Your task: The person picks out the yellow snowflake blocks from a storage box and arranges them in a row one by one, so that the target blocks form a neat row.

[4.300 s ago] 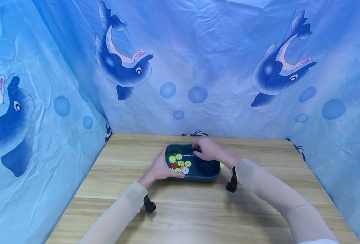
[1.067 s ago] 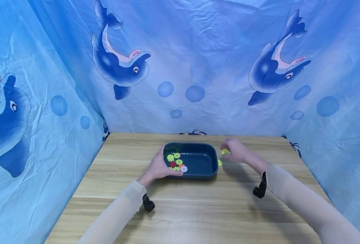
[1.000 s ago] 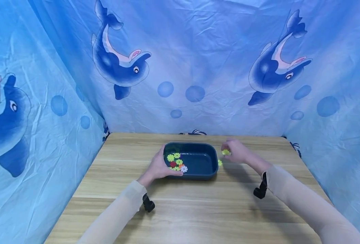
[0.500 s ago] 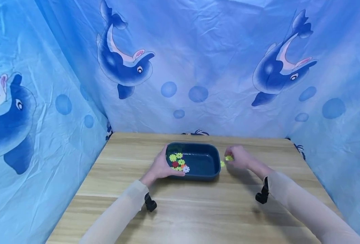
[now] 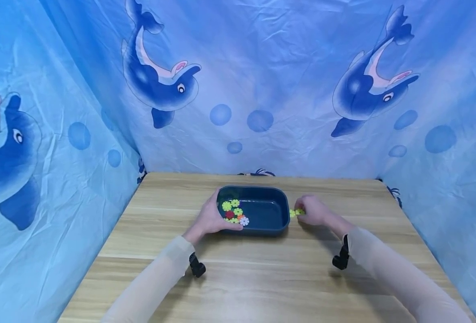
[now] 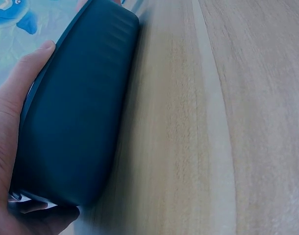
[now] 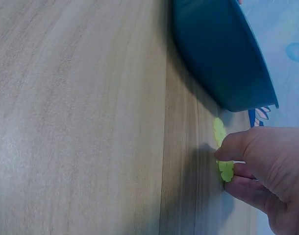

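Observation:
A dark teal plastic tub (image 5: 267,216) stands on the table, its left end gripped by my left hand (image 5: 209,219) with the thumb along the front rim. Inside, at the left, lie several flower-shaped plastic discs: yellow-green (image 5: 226,206), a red one (image 5: 229,215), a white one (image 5: 244,221), and a bit of orange. Just right of the tub, my right hand (image 5: 313,211) pinches a yellow-green flower disc (image 7: 227,172) between thumb and fingers, low over the table. Another yellow-green disc (image 7: 218,128) lies between that hand and the tub; whether the two discs touch or interlock, I cannot tell.
The wooden table (image 5: 262,278) runs up to a blue dolphin-print cloth (image 5: 302,148) at the back and sides. A small black camera sits at each wrist, on the left (image 5: 197,267) and the right (image 5: 341,259).
My right hand came from over the tub to its right side with a yellow-green disc, then lowered it toward the disc on the table. The left hand keeps its grip on the tub.

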`<state>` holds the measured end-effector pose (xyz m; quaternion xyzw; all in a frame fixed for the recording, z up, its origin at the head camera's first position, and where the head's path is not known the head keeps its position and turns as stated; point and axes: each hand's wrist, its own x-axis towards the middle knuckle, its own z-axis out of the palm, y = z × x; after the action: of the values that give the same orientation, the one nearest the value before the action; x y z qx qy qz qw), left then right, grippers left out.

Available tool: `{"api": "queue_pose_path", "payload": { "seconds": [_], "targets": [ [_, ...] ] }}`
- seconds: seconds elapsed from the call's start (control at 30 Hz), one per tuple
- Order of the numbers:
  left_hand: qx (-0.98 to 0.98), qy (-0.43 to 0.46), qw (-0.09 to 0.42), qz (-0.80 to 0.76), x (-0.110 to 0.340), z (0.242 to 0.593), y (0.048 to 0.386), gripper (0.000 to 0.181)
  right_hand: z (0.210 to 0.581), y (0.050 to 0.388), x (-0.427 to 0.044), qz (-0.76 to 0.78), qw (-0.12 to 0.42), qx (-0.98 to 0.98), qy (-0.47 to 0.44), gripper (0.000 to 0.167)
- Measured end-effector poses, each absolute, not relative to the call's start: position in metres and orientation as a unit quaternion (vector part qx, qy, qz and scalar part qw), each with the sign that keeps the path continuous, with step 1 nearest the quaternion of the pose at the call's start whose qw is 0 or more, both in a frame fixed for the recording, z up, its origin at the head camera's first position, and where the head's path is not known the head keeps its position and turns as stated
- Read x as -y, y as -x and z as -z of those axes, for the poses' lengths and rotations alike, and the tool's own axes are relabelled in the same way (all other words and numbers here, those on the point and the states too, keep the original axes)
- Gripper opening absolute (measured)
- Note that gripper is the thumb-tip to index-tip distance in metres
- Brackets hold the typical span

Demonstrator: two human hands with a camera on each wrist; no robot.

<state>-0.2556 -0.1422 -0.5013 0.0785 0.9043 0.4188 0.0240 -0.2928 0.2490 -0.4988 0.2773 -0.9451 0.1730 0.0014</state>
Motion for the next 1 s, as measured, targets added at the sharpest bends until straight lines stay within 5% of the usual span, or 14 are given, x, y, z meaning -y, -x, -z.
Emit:
{"api": "queue_pose_path", "payload": {
  "seconds": [0.77, 1.0],
  "targets": [
    [-0.919, -0.051, 0.032, -0.39, 0.149, 0.498, 0.258, 0.149, 0.499, 0.293, -0.246, -0.169, 0.0, 0.945, -0.281, 0.013],
    [-0.913, -0.062, 0.038, -0.401, 0.146, 0.501, 0.261, 0.152, 0.488, 0.304, -0.253, -0.227, -0.037, 0.934, -0.273, 0.011]
  ]
}}
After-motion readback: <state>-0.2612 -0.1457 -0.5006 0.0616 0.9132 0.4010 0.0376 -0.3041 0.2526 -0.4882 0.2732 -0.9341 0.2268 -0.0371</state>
